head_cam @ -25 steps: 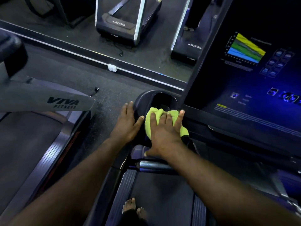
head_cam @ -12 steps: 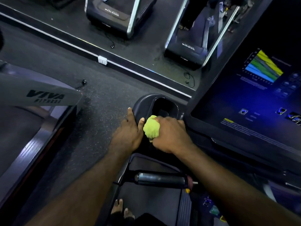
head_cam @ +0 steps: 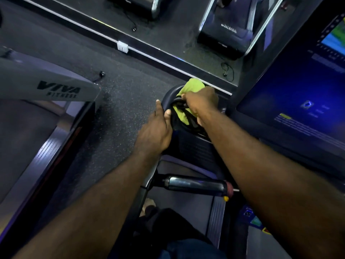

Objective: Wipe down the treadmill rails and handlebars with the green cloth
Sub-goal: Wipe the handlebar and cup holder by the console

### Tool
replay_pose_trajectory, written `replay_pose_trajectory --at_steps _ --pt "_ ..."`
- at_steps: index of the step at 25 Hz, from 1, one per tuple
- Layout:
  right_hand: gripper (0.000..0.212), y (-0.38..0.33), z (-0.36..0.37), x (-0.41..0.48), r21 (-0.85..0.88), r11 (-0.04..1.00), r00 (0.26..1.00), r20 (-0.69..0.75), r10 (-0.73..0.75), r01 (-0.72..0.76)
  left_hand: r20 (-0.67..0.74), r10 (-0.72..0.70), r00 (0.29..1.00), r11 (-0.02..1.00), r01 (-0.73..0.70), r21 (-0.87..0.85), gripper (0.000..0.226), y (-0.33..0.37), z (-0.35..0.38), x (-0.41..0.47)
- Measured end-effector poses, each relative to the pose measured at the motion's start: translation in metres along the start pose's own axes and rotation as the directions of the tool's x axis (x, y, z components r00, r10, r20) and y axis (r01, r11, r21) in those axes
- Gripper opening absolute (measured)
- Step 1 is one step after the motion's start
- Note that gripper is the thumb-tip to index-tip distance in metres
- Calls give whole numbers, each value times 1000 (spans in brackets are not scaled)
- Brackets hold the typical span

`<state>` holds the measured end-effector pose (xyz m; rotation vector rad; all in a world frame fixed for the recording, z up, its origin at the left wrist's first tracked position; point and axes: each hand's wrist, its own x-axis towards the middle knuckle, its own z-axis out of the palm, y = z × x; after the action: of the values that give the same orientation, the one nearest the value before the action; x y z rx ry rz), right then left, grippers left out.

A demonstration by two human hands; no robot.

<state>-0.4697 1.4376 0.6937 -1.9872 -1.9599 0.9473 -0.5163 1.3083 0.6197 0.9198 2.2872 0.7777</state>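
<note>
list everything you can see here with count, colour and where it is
green cloth: 1, yellow-green, in the holder, under the right hand
holder: 1, black, at the console's left end
console screen: 1, lit blue, right
handlebar grip: 1, silver and black, crosswise, lower centre
neighbouring treadmill: 1, grey, lettered VIVA FITNESS, left
mirror: 1, top, reflecting treadmills
wall socket: 1, white, at the mirror's base
left hand: 1, fingers straight, rests on the holder's rim
right hand: 1, grips the green cloth
foot: 1 seen, bare, below the handlebar grip
</note>
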Motion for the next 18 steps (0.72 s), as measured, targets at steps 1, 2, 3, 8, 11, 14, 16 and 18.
replay_pose_trajectory --at_steps 1,2,3,8,11,14,16,18 --pt "47 2 -2 -6 -94 994 998 32 -55 58 0 -4 1000 1000 4 -13 67 -1 1 1" --pt "52 5 -6 -14 -193 971 989 83 -126 140 -2 -1 1000 1000 1 -25 66 -2 1 2" --pt "58 7 -12 -26 -277 933 969 146 -198 232 -5 10 1000 999 -10 -41 66 -4 2 2" --pt "59 25 -35 -77 -560 587 811 440 -386 584 -7 57 998 993 -58 -104 64 -11 2 2" --pt "46 28 -53 -79 -681 388 783 518 -344 621 -24 64 998 996 -66 -66 68 -8 -2 -7" --pt "53 24 -52 -84 -791 224 819 522 -238 569 8 57 998 998 -58 35 79 -5 -3 -19" --pt "72 33 -41 -89 -818 56 806 549 -223 573 17 55 998 991 -56 118 83 -3 -2 -23" --pt "81 42 -33 -85 -830 -36 795 546 -264 557 18 101 995 983 -103 149 80 -3 -3 -23"
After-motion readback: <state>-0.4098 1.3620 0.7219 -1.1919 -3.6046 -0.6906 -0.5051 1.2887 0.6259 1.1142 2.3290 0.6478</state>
